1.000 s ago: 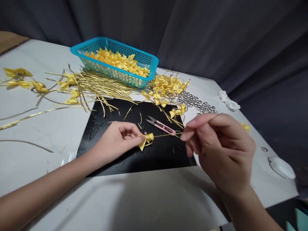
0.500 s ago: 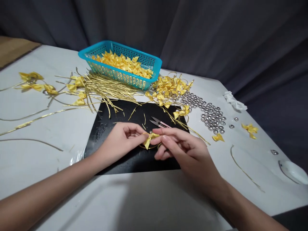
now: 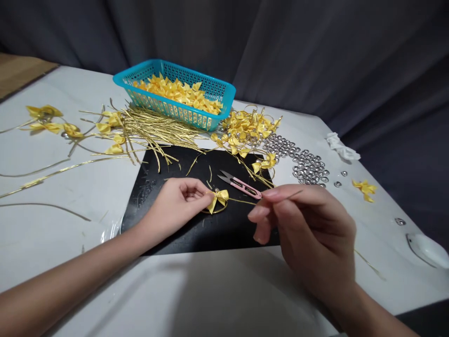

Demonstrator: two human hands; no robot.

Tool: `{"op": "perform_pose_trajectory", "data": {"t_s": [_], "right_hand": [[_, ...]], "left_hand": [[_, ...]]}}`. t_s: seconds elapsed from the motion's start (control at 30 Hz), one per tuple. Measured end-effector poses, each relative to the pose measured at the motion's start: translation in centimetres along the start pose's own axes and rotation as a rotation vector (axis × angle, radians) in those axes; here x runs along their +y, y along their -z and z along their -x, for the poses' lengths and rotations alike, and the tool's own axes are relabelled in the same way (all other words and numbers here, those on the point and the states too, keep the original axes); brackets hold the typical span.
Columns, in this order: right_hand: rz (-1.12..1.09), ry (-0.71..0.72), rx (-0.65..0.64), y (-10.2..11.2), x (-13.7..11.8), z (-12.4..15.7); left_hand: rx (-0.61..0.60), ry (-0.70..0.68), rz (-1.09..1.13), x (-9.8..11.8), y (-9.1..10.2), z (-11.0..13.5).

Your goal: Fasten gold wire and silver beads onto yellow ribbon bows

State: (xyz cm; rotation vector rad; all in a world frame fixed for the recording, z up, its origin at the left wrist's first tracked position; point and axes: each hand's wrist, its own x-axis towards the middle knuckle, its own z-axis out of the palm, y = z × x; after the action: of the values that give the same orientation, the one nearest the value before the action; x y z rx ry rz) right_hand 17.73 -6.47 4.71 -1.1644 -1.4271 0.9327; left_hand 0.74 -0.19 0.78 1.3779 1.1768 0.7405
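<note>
My left hand [image 3: 184,201] pinches the left side of a small yellow ribbon bow [image 3: 220,197] over the black mat [image 3: 196,238]. A silvery bead sits at the bow's top, and a loop of gold cord curves beneath it. From the bow a gold cord [image 3: 242,201] runs right to my right hand [image 3: 305,224], whose thumb and forefinger are closed on it. The cord's tip sticks out past those fingers. Just behind, pink-handled thread snips [image 3: 240,184] lie on the mat, blades pointing left.
A blue basket [image 3: 175,105] of yellow bows stands at the back, gold cords [image 3: 161,128] piled before it. Finished-looking bows [image 3: 250,126] heap beside it, near silvery beads [image 3: 310,168]. At right lie white scraps [image 3: 342,146] and a white rounded object [image 3: 426,249].
My right hand has moved right, away from the bow, drawing the gold cord out straight. The left hand stays almost still with the bow. More of the snips now shows.
</note>
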Motion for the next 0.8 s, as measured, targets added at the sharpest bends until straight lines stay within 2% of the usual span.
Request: {"op": "perform_pose_trajectory", "data": {"t_s": [0.07,0.2,0.27,0.33,0.53,0.8], "right_hand": [[0.022,-0.088,-0.052,-0.4,0.2,-0.3],[-0.047,-0.381,-0.176,-1.5,1.3,-0.8],[-0.098,-0.503,-0.166,-2.0,1.9,-0.8],[-0.119,-0.583,-0.101,-2.4,2.4,-0.7],[-0.147,-0.654,0.070,-3.4,2.5,-0.8],[-0.165,-0.664,0.130,-4.4,3.3,-0.9]], "left_hand": [[-0.017,0.000,0.004,0.1,0.0,0.0],[-0.070,-0.014,0.057,0.0,0.1,0.2],[-0.097,-0.017,0.091,-0.2,0.1,0.2],[-0.118,-0.021,0.091,-0.3,0.1,0.2],[-0.116,-0.021,0.088,-0.6,0.0,0.2],[-0.011,-0.016,0.198,-0.3,-0.3,0.3]]}}
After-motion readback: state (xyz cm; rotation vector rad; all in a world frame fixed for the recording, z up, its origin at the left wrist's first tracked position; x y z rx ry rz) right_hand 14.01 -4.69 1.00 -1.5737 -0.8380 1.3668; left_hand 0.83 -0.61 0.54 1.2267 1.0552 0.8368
